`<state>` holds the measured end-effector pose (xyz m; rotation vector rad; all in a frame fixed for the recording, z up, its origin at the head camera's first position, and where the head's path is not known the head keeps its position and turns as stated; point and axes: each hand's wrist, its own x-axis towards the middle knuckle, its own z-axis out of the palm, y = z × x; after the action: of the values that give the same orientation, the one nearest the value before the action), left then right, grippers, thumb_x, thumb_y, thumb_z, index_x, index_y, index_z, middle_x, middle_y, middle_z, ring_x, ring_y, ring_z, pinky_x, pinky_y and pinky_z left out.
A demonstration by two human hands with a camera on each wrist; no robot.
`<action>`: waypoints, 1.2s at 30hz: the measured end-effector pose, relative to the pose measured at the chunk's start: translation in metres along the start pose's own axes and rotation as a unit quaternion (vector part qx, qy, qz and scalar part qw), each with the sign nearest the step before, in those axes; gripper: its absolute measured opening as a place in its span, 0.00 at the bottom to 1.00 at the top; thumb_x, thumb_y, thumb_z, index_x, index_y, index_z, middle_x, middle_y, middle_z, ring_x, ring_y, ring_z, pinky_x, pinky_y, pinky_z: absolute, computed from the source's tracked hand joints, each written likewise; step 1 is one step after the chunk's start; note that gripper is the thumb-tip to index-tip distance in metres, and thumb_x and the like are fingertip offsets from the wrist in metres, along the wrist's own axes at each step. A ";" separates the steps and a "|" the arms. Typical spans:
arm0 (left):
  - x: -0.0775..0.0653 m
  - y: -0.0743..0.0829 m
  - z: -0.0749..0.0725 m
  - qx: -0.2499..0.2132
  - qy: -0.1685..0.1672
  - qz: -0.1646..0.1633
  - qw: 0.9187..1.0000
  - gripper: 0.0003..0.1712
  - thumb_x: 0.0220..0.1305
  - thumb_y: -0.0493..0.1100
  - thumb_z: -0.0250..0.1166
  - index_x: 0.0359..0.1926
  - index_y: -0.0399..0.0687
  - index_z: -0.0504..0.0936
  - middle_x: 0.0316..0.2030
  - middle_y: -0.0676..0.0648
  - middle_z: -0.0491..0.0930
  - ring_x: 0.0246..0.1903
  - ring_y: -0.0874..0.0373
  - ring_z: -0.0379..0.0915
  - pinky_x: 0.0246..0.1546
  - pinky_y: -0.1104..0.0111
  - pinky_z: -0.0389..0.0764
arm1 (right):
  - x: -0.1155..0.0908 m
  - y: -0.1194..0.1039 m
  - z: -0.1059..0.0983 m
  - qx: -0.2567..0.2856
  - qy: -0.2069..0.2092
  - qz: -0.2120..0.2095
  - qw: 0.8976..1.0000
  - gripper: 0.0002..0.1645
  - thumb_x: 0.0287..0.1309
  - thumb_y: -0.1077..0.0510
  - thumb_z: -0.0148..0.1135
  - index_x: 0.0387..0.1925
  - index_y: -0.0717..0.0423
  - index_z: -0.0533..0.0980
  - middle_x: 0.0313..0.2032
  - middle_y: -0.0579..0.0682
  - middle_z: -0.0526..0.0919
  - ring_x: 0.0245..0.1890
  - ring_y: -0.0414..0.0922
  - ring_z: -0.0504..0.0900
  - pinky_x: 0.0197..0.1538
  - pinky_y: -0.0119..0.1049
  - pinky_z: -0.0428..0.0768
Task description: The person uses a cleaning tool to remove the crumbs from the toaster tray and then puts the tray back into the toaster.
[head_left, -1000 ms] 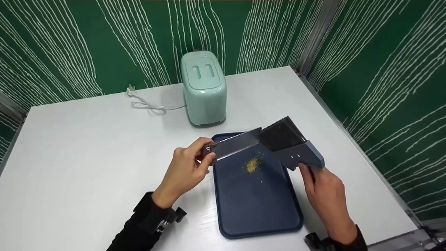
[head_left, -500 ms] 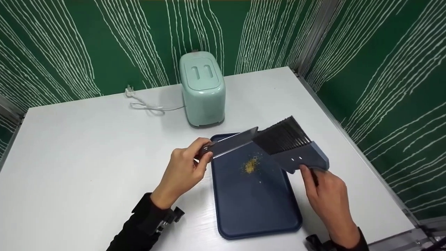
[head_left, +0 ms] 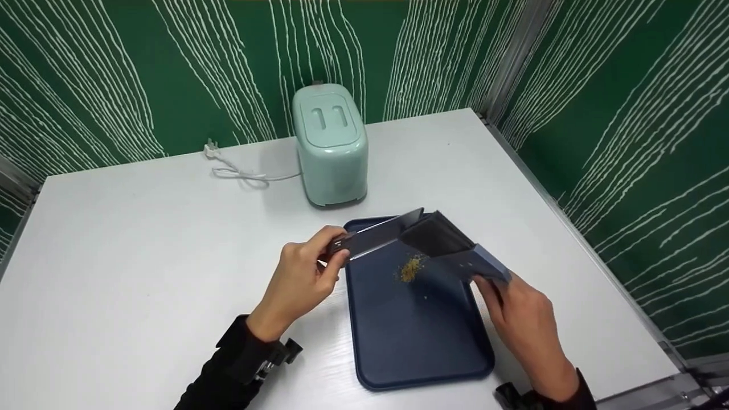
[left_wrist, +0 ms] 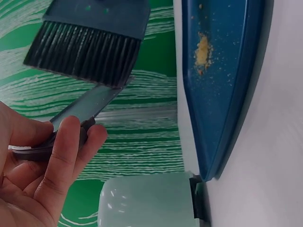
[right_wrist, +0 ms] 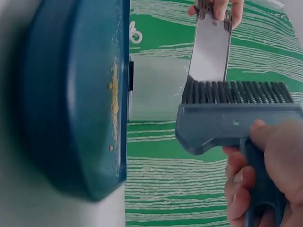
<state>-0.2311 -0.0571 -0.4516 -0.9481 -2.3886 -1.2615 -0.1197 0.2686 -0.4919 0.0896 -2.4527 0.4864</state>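
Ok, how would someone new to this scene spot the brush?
Find the blue tray on the white table. Above its far half, the right hand holds the brush. Black bristles set it apart from the flat panel in the left hand.

Left fingers (head_left: pixel 329 234) grip panel (head_left: pixel 379 237); right fingers (head_left: pixel 488 295), brush (head_left: pixel 453 246)

prob. lab booth | grn walls (head_left: pixel 256 68) | metal post (head_left: pixel 515 57) | wht tbl (head_left: pixel 171 267)

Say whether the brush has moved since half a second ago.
Yes: in the head view, the brush has shifted left relative to the toaster.
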 end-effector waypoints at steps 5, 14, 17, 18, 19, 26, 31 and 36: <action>0.000 -0.001 0.000 0.006 0.002 0.001 1.000 0.10 0.70 0.40 0.64 0.50 0.49 0.81 0.27 0.57 0.83 0.22 0.75 0.76 0.27 0.83 0.79 | 0.001 0.005 -0.006 -0.027 0.019 0.028 0.999 0.09 0.60 0.58 0.70 0.36 0.61 0.81 0.26 0.59 0.83 0.24 0.59 0.84 0.25 0.57 0.77; -0.001 -0.002 0.001 0.004 0.002 -0.002 1.000 0.10 0.70 0.40 0.64 0.50 0.48 0.81 0.27 0.56 0.84 0.22 0.74 0.76 0.26 0.82 0.79 | 0.002 0.002 -0.009 -0.006 0.060 0.023 0.998 0.13 0.60 0.60 0.69 0.46 0.62 0.82 0.26 0.60 0.81 0.22 0.57 0.81 0.24 0.55 0.74; 0.000 -0.001 0.001 -0.001 0.000 -0.004 1.000 0.10 0.70 0.42 0.64 0.51 0.49 0.81 0.27 0.56 0.83 0.21 0.74 0.75 0.26 0.81 0.79 | 0.002 0.003 -0.005 -0.007 0.047 0.030 0.998 0.13 0.61 0.59 0.69 0.46 0.62 0.82 0.28 0.60 0.83 0.25 0.58 0.84 0.26 0.55 0.77; 0.000 -0.001 0.001 -0.003 -0.001 -0.004 1.000 0.10 0.70 0.42 0.64 0.51 0.49 0.81 0.27 0.57 0.83 0.21 0.74 0.75 0.25 0.81 0.79 | 0.001 0.003 -0.003 -0.009 0.040 0.032 0.999 0.13 0.61 0.59 0.69 0.45 0.62 0.82 0.28 0.60 0.84 0.25 0.58 0.84 0.26 0.55 0.78; 0.000 0.000 0.001 -0.005 -0.002 -0.004 1.000 0.10 0.70 0.42 0.64 0.51 0.49 0.81 0.26 0.57 0.83 0.21 0.74 0.75 0.25 0.81 0.79 | 0.001 0.004 -0.002 -0.011 0.032 0.034 0.999 0.12 0.62 0.58 0.69 0.43 0.62 0.82 0.28 0.60 0.84 0.26 0.58 0.84 0.26 0.56 0.78; 0.000 0.001 0.000 0.008 -0.002 0.003 1.000 0.10 0.70 0.40 0.63 0.51 0.49 0.81 0.27 0.56 0.84 0.22 0.73 0.76 0.25 0.83 0.78 | -0.001 0.003 -0.001 -0.022 -0.007 0.027 0.999 0.09 0.59 0.58 0.70 0.29 0.59 0.80 0.17 0.54 0.76 0.18 0.53 0.79 0.20 0.51 0.73; 0.000 0.000 0.000 0.031 -0.001 0.002 1.000 0.10 0.70 0.40 0.63 0.51 0.50 0.81 0.29 0.56 0.85 0.24 0.72 0.77 0.26 0.84 0.77 | 0.003 -0.004 -0.010 -0.005 0.011 0.033 0.999 0.12 0.60 0.60 0.68 0.23 0.55 0.76 0.14 0.45 0.66 0.16 0.42 0.65 0.22 0.38 0.62; 0.001 0.000 0.000 0.027 -0.003 -0.001 1.000 0.10 0.70 0.40 0.63 0.50 0.50 0.82 0.29 0.56 0.85 0.24 0.72 0.78 0.26 0.83 0.78 | 0.005 -0.004 -0.011 -0.013 0.033 0.040 0.999 0.09 0.62 0.59 0.67 0.27 0.59 0.78 0.15 0.47 0.66 0.16 0.43 0.65 0.22 0.39 0.63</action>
<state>-0.2317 -0.0563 -0.4513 -0.9353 -2.4159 -1.1894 -0.1168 0.2689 -0.4791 -0.0345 -2.4038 0.4843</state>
